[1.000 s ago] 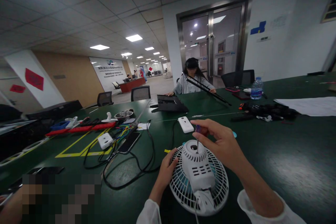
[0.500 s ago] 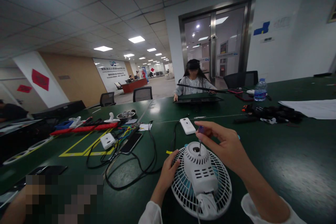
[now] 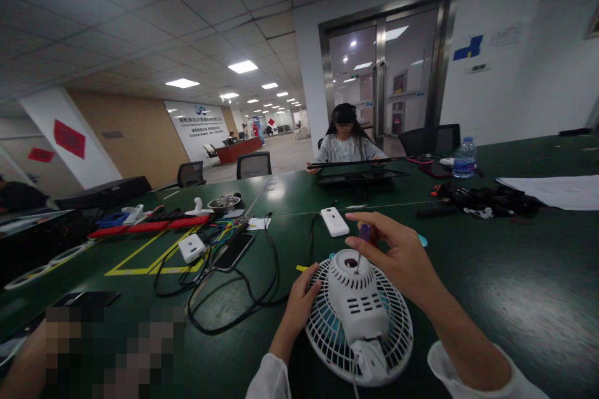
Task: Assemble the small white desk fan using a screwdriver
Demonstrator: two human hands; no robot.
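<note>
The room was lit evenly by ceiling panels [image 3: 241, 67]; glare was thrown on the table [image 3: 276, 190]; the edges were bent by lens distortion.

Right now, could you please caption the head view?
Right hand holds a screwdriver on a fan; left hand touches its grille.

White fan [image 3: 358, 318] face-down on table; purple screwdriver [image 3: 364, 238] upright in motor housing.
</note>
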